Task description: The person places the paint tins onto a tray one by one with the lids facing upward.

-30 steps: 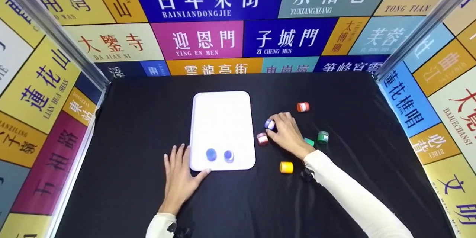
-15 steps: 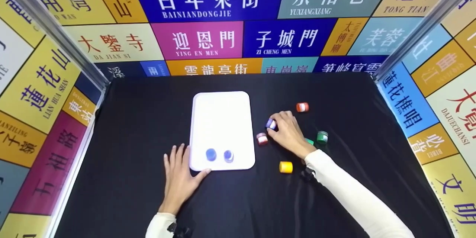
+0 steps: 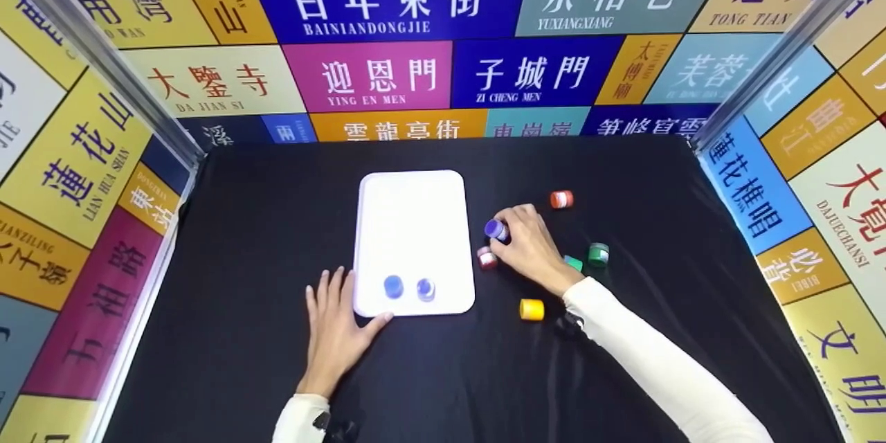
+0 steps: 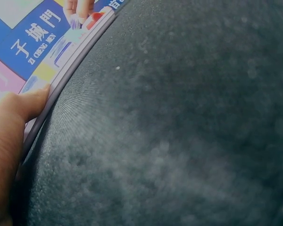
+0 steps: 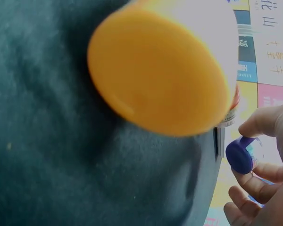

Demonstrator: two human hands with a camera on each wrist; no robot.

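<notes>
My right hand (image 3: pixel 527 242) pinches a small purple-lidded paint jar (image 3: pixel 495 229) between thumb and fingers, just right of the white tray (image 3: pixel 414 221). In the right wrist view the purple jar (image 5: pixel 239 156) shows its lid, with the thumb on one side and fingers on the other. My left hand (image 3: pixel 337 329) lies at the tray's near left corner, fingers fairly straight along the side and thumb at the front edge. That thumb (image 4: pixel 30 104) touches the rim in the left wrist view. Two blue jars, one left (image 3: pixel 393 286) and one right (image 3: pixel 426 289), stand at the tray's near end.
A red jar (image 3: pixel 487 258) sits between tray and right hand. Around that hand lie an orange-red jar (image 3: pixel 561 199), a dark green jar (image 3: pixel 599 255), a partly hidden lighter green one (image 3: pixel 572 263) and a yellow jar (image 3: pixel 531 309). Black cloth (image 3: pixel 277 214) covers the table; sign-printed panels surround it.
The purple jar has turned in my right hand's grip, its lid now facing up toward the head camera, and shifted slightly left. My left hand and the tray stay put.
</notes>
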